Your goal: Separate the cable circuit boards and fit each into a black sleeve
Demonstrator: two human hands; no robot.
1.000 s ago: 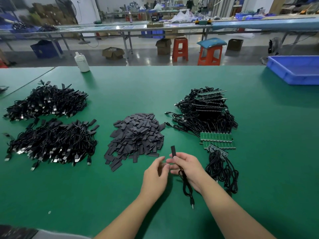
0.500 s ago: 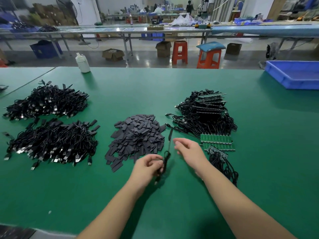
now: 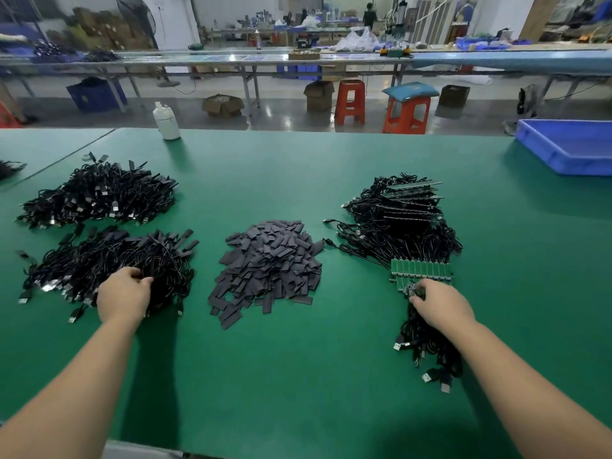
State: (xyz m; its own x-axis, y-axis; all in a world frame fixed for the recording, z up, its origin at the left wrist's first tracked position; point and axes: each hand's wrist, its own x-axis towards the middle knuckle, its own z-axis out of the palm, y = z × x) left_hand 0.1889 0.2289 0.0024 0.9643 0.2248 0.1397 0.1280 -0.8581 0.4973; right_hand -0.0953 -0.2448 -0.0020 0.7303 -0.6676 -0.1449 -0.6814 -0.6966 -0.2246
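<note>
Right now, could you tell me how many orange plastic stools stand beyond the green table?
2: one bare orange plastic stool, and another to its right topped with a blue cushion. Others may be hidden.

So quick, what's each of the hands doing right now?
Left hand: resting on the finished cable pile, fingers curled into it; a grip cannot be told.
Right hand: pinching a circuit board at the green strip.

Both bare arms reach forward, well apart; left hand (image 3: 123,293) and right hand (image 3: 442,304) have curled fingers.
</note>
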